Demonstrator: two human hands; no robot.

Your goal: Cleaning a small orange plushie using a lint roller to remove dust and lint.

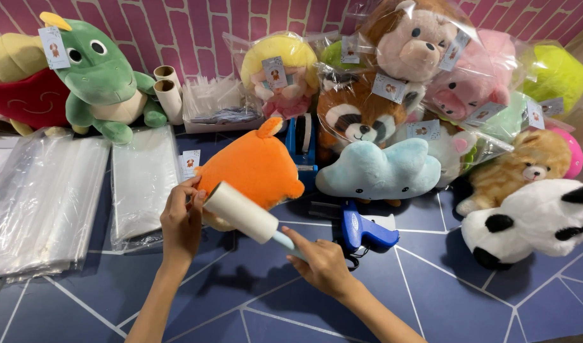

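Observation:
An orange plush toy (pixel 256 165) with a small ear lies on the blue patterned surface (pixel 431 292) in the middle. My left hand (pixel 181 222) grips its left lower edge. My right hand (pixel 321 262) holds the pale blue handle of a lint roller (pixel 242 212), whose white roll rests against the orange toy's lower side. A paper tag (pixel 191 162) sticks out to the left of the toy.
A blue tagging gun (pixel 362 230) lies right of my right hand. A light blue cloud plush (pixel 377 170), a panda plush (pixel 532 221) and several bagged plush toys crowd the back right. Clear plastic bags (pixel 44 197) are stacked left. A green dinosaur plush (pixel 104 79) sits back left.

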